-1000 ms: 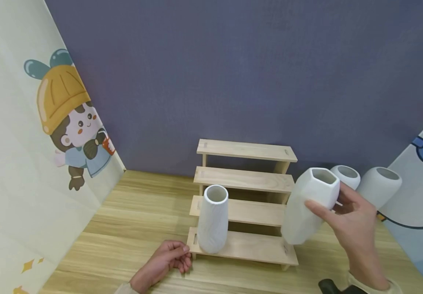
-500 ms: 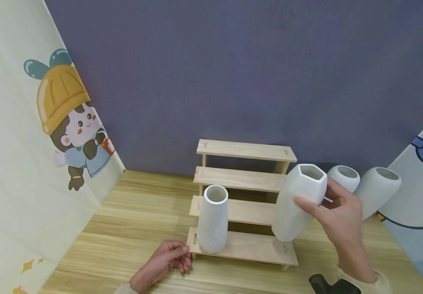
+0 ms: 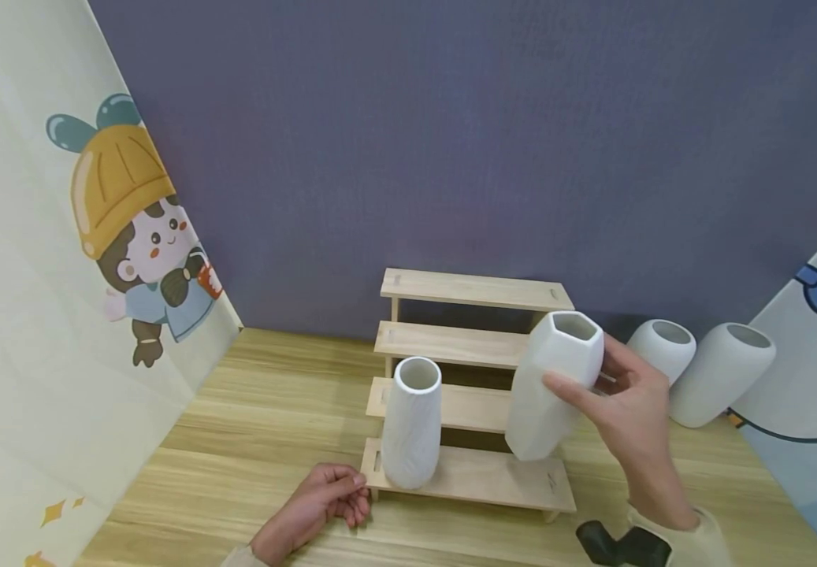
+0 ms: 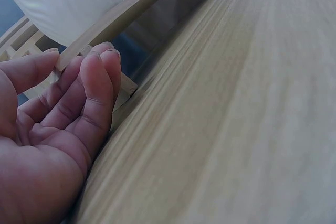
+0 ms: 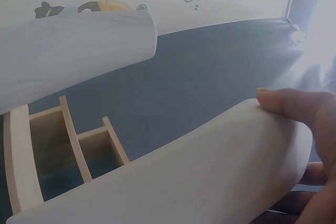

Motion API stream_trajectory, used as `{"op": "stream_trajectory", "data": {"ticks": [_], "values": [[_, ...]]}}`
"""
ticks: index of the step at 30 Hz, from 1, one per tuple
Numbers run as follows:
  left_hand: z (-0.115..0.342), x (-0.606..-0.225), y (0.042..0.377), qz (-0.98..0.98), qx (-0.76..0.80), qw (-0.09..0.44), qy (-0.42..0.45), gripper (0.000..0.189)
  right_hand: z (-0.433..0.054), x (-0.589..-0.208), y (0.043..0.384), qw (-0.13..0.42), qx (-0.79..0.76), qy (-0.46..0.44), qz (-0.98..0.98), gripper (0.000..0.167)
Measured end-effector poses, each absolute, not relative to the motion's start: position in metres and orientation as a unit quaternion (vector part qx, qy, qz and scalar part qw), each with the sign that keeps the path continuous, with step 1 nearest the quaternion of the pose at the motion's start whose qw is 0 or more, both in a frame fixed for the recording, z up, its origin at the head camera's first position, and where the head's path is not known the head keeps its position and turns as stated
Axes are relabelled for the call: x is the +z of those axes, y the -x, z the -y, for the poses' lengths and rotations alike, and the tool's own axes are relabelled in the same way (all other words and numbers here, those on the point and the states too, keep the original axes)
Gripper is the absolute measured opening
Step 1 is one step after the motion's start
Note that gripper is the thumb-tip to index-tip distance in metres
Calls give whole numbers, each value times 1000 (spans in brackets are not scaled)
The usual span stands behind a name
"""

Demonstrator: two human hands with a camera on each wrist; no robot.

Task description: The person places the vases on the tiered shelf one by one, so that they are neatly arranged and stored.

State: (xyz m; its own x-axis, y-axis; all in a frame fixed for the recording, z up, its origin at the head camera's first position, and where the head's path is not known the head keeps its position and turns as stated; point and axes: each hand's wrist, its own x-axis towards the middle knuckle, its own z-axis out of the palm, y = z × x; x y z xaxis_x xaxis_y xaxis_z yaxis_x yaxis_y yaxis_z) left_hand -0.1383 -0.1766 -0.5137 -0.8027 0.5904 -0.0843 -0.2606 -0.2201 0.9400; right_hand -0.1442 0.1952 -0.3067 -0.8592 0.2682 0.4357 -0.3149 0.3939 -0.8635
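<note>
My right hand (image 3: 628,402) grips a white faceted vase (image 3: 550,386) near its top, thumb on the near side and fingers behind. The vase leans slightly, its base over the right part of the lowest board of a wooden stepped shelf (image 3: 479,476). In the right wrist view the vase (image 5: 199,177) slants across the lower half. My left hand (image 3: 326,500) pinches the left end of that lowest board; in the left wrist view the thumb is at the corner of the board (image 4: 121,17) and the fingers curl below. A round white textured vase (image 3: 411,425) stands upright on the board's left part.
Two more white vases stand at the right, a nearer-to-shelf vase (image 3: 663,346) and an outer vase (image 3: 720,378). A dark blue backdrop (image 3: 451,142) rises behind the shelf. The wood-grain tabletop (image 3: 259,409) extends left of it.
My right hand has carried the faceted vase leftward, from beside the shelf's right end to over the lowest board. The left hand and the textured vase have stayed put.
</note>
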Motion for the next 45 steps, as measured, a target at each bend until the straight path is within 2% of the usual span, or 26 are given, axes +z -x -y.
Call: {"op": "stream_trajectory", "data": {"ticks": [10,25,33,45], "values": [[176,-514,138,-564,764,277,-145,21,-185,-310,152,251,550,-27,796,61],[177,-515,138,-563,767,276,-137,21,-167,-310,165,263,557,-70,785,57],[177,-515,138,-561,767,275,-143,22,-158,-308,170,250,552,-64,793,53],[177,-516,139,-559,767,275,-152,22,-140,-309,181,209,589,-75,777,58]]}}
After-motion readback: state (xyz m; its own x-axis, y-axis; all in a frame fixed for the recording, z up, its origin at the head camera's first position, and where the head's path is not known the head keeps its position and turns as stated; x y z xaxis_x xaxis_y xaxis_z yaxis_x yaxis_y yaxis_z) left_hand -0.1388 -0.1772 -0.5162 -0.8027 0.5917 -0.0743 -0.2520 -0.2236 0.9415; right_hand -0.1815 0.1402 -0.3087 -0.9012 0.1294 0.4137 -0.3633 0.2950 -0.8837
